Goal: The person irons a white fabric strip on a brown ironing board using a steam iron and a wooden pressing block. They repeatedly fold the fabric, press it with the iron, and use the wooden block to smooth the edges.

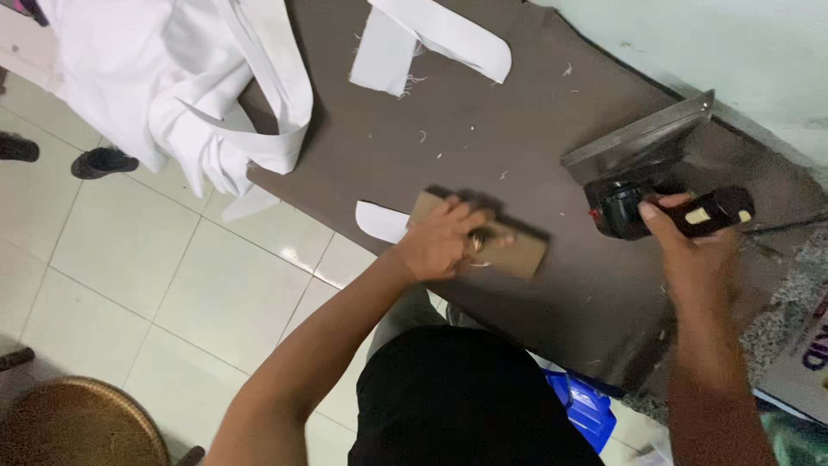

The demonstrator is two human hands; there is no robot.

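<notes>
while a brown cardboard template (504, 246) is pressed flat on the grey-brown padded table (483, 112) by the left hand (440, 242), the handle of a dark iron (664, 211) is gripped by the right hand (690, 250) further to the right. the left hand's fingers are spread over the card, palm down, and a white fabric piece (381, 221) is seen sticking out from under the card's left end, at the table's near edge. the right hand's fingers are closed round the iron's handle; the iron is kept apart from the card, beside a slanted metal plate (638, 138). the step in hand is judged to be the holding of the fabric piece under the template, with pressing not yet begun. for the next move, the iron would need to be brought across to the card's edge, and the card kept from sliding. more white cloth (172, 78) is heaped at the table's far left corner, and two white strips (431, 39) are laid near the top.
</notes>
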